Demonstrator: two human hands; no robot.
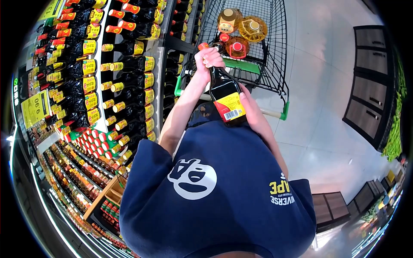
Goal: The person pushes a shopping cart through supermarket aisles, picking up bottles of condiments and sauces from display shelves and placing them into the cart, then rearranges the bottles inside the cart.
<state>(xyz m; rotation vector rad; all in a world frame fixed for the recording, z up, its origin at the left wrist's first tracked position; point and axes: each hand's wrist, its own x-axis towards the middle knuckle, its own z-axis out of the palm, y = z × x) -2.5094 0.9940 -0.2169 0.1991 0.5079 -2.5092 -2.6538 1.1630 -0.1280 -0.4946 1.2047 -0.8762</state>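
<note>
I hold a dark soy sauce bottle (220, 88) with a red cap in front of my chest, tilted, its neck pointing toward the cart. My left hand (208, 59) is wrapped round the neck, just below the cap. At the bottle's lower side is my right hand (246, 102), its thumb beside the yellow and red label (230, 106); the other fingers are hidden behind the bottle. The label, with a barcode, faces up at me. Just beyond my hands stands a wire shopping cart (275, 64) with green corners.
Inside the cart are a large brown jug (229, 19), a yellow oil jug (254, 28) and a red-handled jug (237, 48). Shelves of dark bottles (129, 79) rise close on my left, with a yellow price tag (36, 109). Dark cabinets (370, 81) stand across the pale floor (312, 112).
</note>
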